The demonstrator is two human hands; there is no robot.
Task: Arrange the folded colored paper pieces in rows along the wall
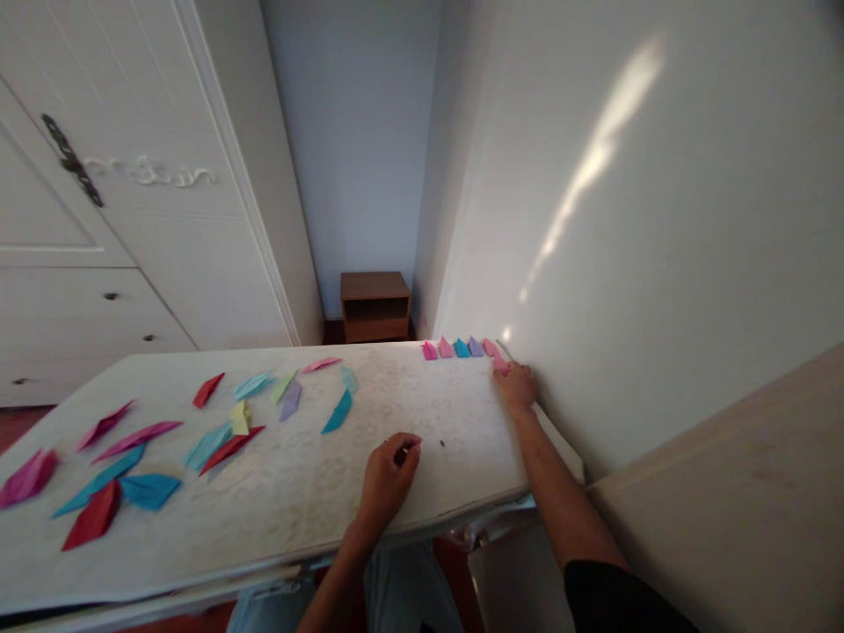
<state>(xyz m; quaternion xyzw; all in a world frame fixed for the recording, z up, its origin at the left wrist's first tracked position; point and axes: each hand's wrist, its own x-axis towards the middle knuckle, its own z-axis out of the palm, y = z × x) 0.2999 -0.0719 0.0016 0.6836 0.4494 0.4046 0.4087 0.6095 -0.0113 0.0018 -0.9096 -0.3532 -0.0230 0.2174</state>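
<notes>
At the far right corner of the white table (396,387), my right hand (516,387) has its fingertips closed on a pink folded-paper piece (500,361), which rests on the tabletop and is partly covered by them. This piece ends a row of small folded-paper pieces along the far edge: magenta (430,350), pink (446,347), blue (462,348), purple (476,347) and another pink one (489,347). My left hand (389,475) hovers over the near middle of the table, thumb and forefinger curled together, with nothing visible between them.
Several folded papers lie scattered on the left, among them a blue piece (338,412), a yellow piece (241,418) and a red piece (94,517). A wall (633,264) borders the table's right side. Behind stand a white wardrobe (198,264) and a brown nightstand (375,286).
</notes>
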